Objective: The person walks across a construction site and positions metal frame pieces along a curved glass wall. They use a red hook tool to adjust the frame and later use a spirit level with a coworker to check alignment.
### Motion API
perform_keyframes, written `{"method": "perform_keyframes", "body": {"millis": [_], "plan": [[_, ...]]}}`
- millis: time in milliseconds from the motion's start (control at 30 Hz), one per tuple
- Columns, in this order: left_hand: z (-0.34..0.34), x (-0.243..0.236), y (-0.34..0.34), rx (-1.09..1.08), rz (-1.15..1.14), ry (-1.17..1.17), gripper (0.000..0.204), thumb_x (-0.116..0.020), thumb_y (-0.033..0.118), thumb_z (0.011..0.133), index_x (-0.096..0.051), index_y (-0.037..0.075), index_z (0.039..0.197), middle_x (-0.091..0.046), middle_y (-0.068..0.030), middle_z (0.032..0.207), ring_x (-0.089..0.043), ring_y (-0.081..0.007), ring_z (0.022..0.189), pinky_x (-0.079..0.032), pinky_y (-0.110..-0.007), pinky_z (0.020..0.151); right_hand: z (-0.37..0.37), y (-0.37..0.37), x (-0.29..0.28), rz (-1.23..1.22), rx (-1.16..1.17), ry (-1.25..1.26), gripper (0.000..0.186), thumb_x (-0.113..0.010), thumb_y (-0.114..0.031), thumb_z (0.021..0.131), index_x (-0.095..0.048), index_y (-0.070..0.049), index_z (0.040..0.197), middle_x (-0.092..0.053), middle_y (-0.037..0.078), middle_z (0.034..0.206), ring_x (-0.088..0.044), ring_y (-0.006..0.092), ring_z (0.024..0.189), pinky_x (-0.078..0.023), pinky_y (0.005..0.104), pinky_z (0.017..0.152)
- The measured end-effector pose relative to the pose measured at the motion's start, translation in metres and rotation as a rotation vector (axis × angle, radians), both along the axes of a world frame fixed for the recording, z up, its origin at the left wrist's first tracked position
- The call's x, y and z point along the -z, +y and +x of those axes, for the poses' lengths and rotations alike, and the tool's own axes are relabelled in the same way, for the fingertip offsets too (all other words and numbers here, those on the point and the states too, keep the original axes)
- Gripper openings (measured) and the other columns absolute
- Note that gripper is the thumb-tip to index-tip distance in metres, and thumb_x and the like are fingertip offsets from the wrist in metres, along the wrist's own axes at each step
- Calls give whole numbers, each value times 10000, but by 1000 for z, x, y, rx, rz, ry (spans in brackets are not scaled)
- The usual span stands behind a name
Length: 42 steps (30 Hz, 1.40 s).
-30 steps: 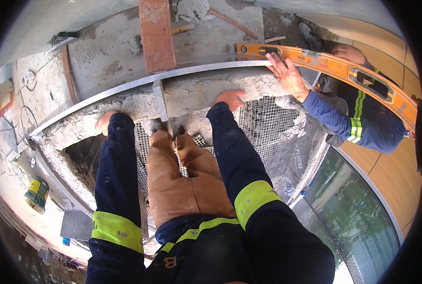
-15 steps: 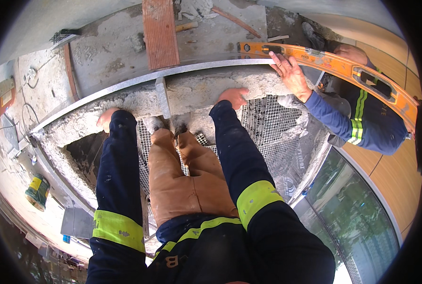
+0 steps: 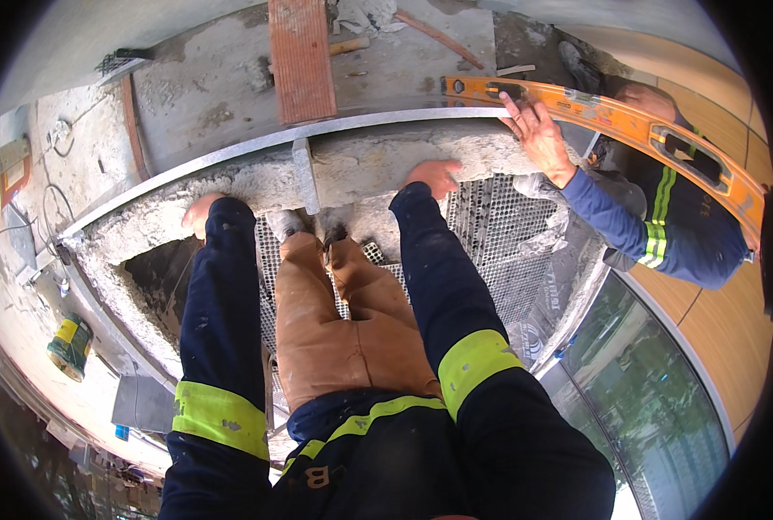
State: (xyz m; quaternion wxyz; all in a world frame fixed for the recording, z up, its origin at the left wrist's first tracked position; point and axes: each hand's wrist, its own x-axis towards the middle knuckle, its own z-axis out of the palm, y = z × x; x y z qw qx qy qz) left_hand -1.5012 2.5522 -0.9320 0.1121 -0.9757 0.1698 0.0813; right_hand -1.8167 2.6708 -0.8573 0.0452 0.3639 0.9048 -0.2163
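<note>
Person kneeling on a metal mesh floor (image 3: 499,251), knees in tan trousers, both arms stretched forward in dark sleeves with yellow bands.

Left hand (image 3: 199,214) rests on top of the rough concrete ledge (image 3: 378,165), at its left part near the broken corner; sleeve covers most of it, so how far the fingers are spread cannot be told. It holds nothing visible.

Right hand (image 3: 436,176) lies palm down on the same ledge, further right, fingers (image 3: 421,169) flat and slightly spread against the concrete, gripping nothing.

The ledge runs in a curve across the view, grey and crumbly, edged along its far side by a pale metal strip (image 3: 230,154). A short metal bracket (image 3: 305,173) crosses the ledge between the two hands.

A co-worker's hand (image 3: 538,134) at the right presses an orange spirit level (image 3: 629,130) onto the ledge's far edge; their blue sleeve with striped cuff comes in from the right.

Beyond the ledge: concrete slab with a reddish board (image 3: 301,56) lying on it and loose scraps. Lower left, well below, a green and yellow container (image 3: 70,345). Lower right, curved glass panel (image 3: 655,407)
</note>
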Motion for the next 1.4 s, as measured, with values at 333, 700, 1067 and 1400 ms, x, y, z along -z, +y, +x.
{"method": "perform_keyframes", "body": {"millis": [333,700,1067,1400], "plan": [[-2,-1,2,67,41,33,259,-312,209,822,-460,12,906,-534,-145,769,-527,-274,709,-409,-355,634,-2,2,6,24,22,13,611,-248,-500,793,-375,83,923,-507,296,826,-528,393,750,-436,441,648],[28,37,11,-76,3,-62,262,-313,212,822,-457,12,911,-532,-145,777,-525,-273,716,-407,-354,639,0,1,2,-24,31,45,606,-277,-498,785,-388,84,913,-503,305,827,-517,403,779,-419,456,675],[-2,12,-18,-146,76,219,264,-313,215,822,-454,12,917,-529,-145,785,-522,-273,724,-406,-354,645,-5,5,18,39,65,122,574,-361,-487,761,-404,67,908,-520,287,779,-516,420,741,-412,467,655],[-46,-54,-25,120,17,453,267,-313,217,822,-452,12,922,-526,-146,793,-520,-273,730,-404,-353,650,-4,1,-3,-41,28,49,609,-292,-490,785,-377,92,944,-511,304,802,-506,412,783,-393,446,704]]}}
